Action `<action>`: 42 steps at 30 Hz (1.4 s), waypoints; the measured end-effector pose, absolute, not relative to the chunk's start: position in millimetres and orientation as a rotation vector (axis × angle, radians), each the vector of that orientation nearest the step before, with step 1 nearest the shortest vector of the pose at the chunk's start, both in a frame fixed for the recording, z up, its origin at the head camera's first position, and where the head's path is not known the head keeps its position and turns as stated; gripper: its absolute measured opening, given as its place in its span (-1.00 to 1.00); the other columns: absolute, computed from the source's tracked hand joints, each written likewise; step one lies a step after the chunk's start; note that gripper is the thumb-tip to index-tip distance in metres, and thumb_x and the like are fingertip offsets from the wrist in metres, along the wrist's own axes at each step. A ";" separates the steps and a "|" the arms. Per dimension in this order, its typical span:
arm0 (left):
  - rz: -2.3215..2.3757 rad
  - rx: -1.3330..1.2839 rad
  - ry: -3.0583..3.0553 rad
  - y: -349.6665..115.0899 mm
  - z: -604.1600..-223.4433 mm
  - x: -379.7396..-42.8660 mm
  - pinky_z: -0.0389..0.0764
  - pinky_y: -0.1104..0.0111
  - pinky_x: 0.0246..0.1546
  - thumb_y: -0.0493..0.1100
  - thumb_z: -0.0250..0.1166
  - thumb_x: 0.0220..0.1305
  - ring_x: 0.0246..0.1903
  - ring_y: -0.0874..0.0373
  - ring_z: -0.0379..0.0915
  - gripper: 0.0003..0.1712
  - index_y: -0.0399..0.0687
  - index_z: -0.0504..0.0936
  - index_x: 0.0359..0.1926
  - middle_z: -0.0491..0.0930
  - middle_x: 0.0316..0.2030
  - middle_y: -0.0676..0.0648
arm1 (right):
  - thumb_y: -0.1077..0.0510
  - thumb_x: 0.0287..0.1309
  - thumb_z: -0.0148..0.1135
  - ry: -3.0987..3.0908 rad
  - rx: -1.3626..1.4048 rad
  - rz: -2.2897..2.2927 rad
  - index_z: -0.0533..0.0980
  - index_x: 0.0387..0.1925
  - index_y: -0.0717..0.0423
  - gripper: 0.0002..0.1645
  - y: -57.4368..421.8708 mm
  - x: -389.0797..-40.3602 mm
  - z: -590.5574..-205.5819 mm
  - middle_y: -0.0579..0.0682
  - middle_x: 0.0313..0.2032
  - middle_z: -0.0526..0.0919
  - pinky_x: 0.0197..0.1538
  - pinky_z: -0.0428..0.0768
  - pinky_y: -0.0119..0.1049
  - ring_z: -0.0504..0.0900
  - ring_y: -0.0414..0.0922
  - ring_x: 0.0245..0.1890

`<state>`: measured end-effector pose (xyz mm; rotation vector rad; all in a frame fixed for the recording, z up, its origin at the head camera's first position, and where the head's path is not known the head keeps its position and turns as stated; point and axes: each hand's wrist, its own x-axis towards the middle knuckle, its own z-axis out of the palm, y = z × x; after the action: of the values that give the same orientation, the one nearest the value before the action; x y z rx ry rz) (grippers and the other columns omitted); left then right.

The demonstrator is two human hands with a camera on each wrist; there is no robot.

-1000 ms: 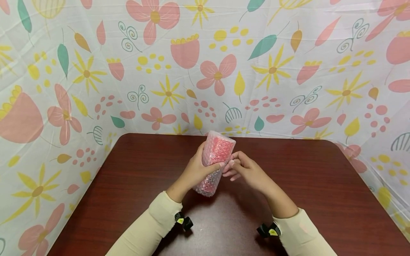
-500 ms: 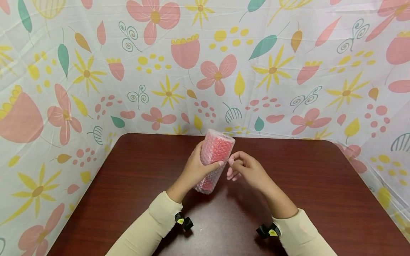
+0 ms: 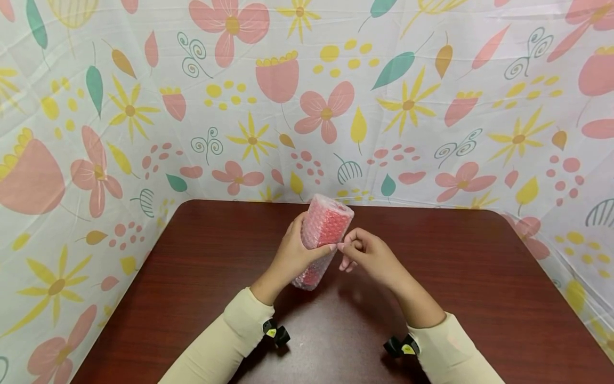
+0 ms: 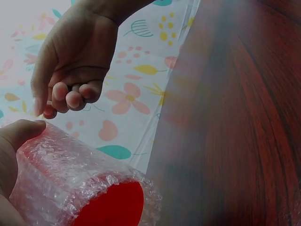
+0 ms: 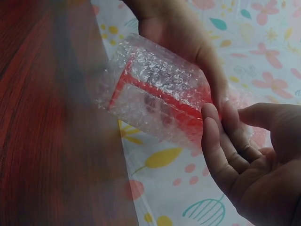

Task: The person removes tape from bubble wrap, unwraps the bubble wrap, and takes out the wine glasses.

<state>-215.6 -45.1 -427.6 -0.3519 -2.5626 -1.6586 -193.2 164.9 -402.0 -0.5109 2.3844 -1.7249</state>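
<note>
A bubble-wrapped package [image 3: 328, 224] is held tilted above the table by my left hand [image 3: 295, 253], its thumb lying across the front. Through the clear wrap shows a red item, its kind unclear; one end looks flat and red in the left wrist view, where the wrap [image 4: 61, 160] stands out past it. My right hand [image 3: 376, 258] is at the package's right side, thumb and forefinger close to my left thumb tip. In the right wrist view the right fingers [image 5: 218, 155] are bent beside the wrap; whether they pinch its edge is hidden.
A dark reddish-brown table [image 3: 216, 240] with rounded far corners lies beneath the hands. White cloth [image 3: 268, 144] printed with flowers and leaves hangs behind it and along both sides. A small black camera [image 3: 275, 332] is strapped at each wrist.
The package has been turned slightly and raised a little, showing more of its red side. My right fingers drew away from it, then the thumb came back near my left thumb tip.
</note>
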 end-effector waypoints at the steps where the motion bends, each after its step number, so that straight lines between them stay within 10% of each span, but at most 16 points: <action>1: -1.656 -0.353 -2.562 -44.9 -427.6 -215.5 0.52 0.01 0.18 0.20 0.58 -0.02 0.18 0.01 0.43 0.15 0.13 0.16 0.51 0.38 0.29 -0.09 | 0.15 0.46 0.12 2.375 -0.510 -1.729 0.42 -0.15 0.33 -0.75 164.6 -193.3 -401.9 0.20 -0.48 0.67 -0.26 0.74 -0.05 0.76 0.00 -0.42; 21: -1.515 -0.329 -2.528 -41.8 -431.3 -215.3 0.53 0.01 0.17 0.17 0.60 -0.02 0.15 -0.03 0.44 0.19 0.21 0.10 0.53 0.37 0.25 -0.14 | 0.17 0.57 -0.08 2.239 -0.651 -1.735 0.31 0.04 0.37 -0.72 164.6 -191.3 -404.1 0.48 -0.08 0.67 -0.22 0.74 -0.14 0.80 0.06 -0.22; 29: -1.537 -0.312 -2.522 -43.1 -431.2 -215.0 0.53 0.02 0.17 0.14 0.60 -0.02 0.14 -0.02 0.44 0.18 0.22 0.10 0.53 0.37 0.24 -0.13 | 0.14 0.52 0.03 2.335 -0.571 -1.728 0.41 -0.06 0.30 -0.76 165.0 -191.8 -402.6 0.20 -0.50 0.65 -0.35 0.72 -0.10 0.74 0.06 -0.48; 42: -1.524 -0.332 -2.530 -40.9 -430.3 -212.8 0.52 0.04 0.17 0.10 0.59 -0.02 0.14 -0.02 0.44 0.14 0.23 0.14 0.52 0.37 0.27 -0.14 | 0.16 0.45 0.15 2.306 -0.590 -1.793 0.43 -0.18 0.27 -0.80 161.7 -190.4 -401.1 0.23 -0.45 0.70 -0.32 0.73 -0.12 0.75 -0.03 -0.43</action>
<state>-212.8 -40.9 -430.3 -0.3319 -2.5304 -1.5235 -190.4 161.7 -401.1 -0.5898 2.3060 -1.7933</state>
